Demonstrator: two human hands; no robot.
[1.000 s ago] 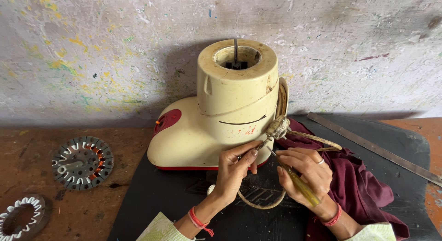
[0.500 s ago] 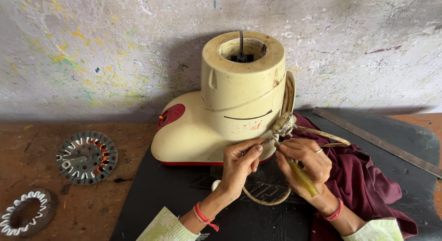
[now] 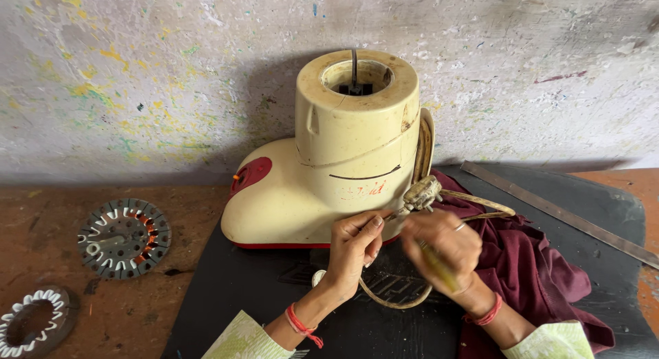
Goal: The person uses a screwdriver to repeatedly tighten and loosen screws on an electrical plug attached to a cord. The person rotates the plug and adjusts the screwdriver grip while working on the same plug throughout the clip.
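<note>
Left hand: left hand [image 3: 355, 241] has its fingers pinched together on a thin wire end just beside the old grey mains plug [image 3: 420, 193], which sits against the near right side of the cream plastic mixer-grinder base [image 3: 329, 167].
Right hand: right hand [image 3: 443, 248] is blurred, closed around a yellow-handled screwdriver [image 3: 437, 266] whose tip end points up toward the plug.
Cord: the beige power cord [image 3: 391, 300] loops on the black rubber mat [image 3: 226, 290] near the hands and runs up along the right of the base.
Change: compared with a second ago, both hands sit at nearly the same spot by the plug; the right hand now shows motion blur, so the tool seems to be turning or shifting, and the work at the plug looks under way rather than finished.
Surroundings: dark maroon cloth [image 3: 535, 270] lies under the right wrist; a long metal ruler [image 3: 563, 211] lies far right; a round motor stator with copper windings [image 3: 123, 237] and a toothed metal ring [image 3: 31, 321] rest on the brown worktop [image 3: 89, 194] at left.
</note>
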